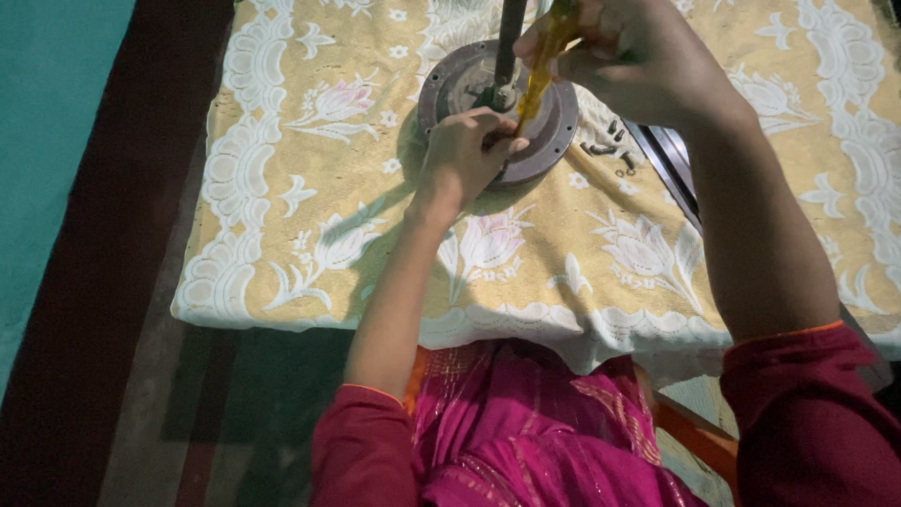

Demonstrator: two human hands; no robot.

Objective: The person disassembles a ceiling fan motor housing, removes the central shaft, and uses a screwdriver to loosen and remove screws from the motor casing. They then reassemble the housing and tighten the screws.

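Your right hand [629, 56] grips the yellow-handled screwdriver [540, 66]; your left hand [465, 155] steadies the round grey metal disc [549, 141]; loose dark screws [608, 148] remain unfitted.

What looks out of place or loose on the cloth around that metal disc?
Small dark screws lie scattered loose on the patterned cloth, right of the round metal disc. Nothing contains them. Otherwise nothing looks spilled or damaged.
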